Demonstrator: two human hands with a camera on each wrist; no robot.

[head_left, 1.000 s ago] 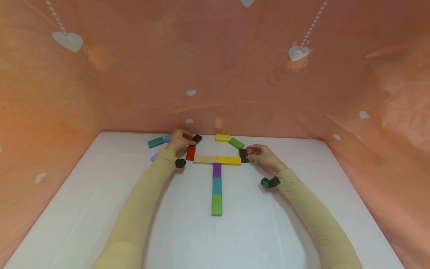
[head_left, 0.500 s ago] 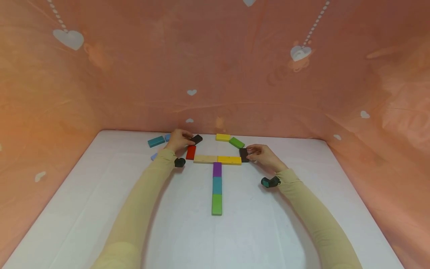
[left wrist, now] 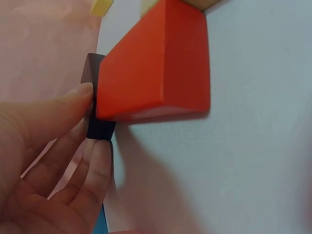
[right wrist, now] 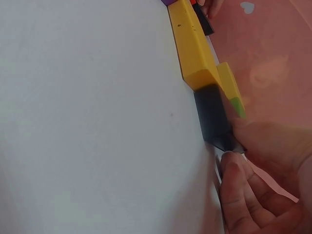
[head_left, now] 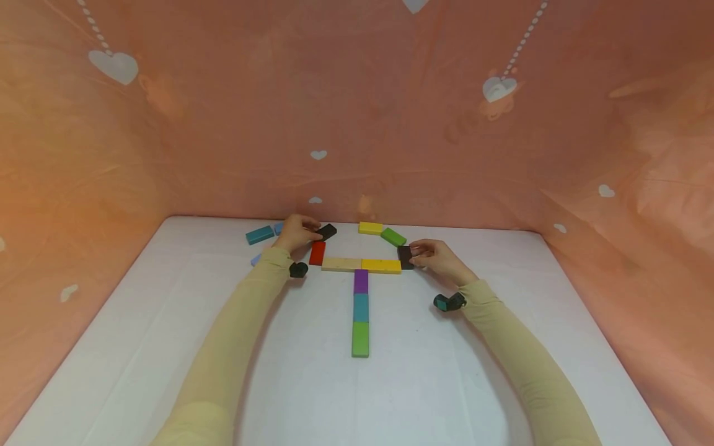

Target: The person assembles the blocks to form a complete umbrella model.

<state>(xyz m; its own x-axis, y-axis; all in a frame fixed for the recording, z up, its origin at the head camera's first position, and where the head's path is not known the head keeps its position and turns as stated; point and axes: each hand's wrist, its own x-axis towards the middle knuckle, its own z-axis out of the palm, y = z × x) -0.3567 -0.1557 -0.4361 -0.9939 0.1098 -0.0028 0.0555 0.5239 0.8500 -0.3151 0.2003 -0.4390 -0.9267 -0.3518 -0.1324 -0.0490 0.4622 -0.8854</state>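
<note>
In the head view my left hand [head_left: 298, 232] is at the back of the table, thumb and fingers pinching a black block [head_left: 327, 232] that lies slanted. The left wrist view shows the thumb on that black block [left wrist: 101, 127], with the fingertips at its lower end. Just in front of it is a red block [head_left: 317, 253]. My right hand [head_left: 439, 260] pinches a dark block [head_left: 405, 257] at the right end of a yellow block [head_left: 381, 266]. Behind the dark block lies a green block [head_left: 393, 236], touching or nearly touching another yellow block [head_left: 370, 228].
A beige block [head_left: 341, 264] adjoins the front yellow one. Below them a purple block [head_left: 361, 281], a teal block [head_left: 361, 308] and a lime block [head_left: 360, 339] form a column. Farther left lie a loose teal block [head_left: 260, 235] and partly hidden blue ones. A pink curtain [head_left: 357, 124] rises behind the table.
</note>
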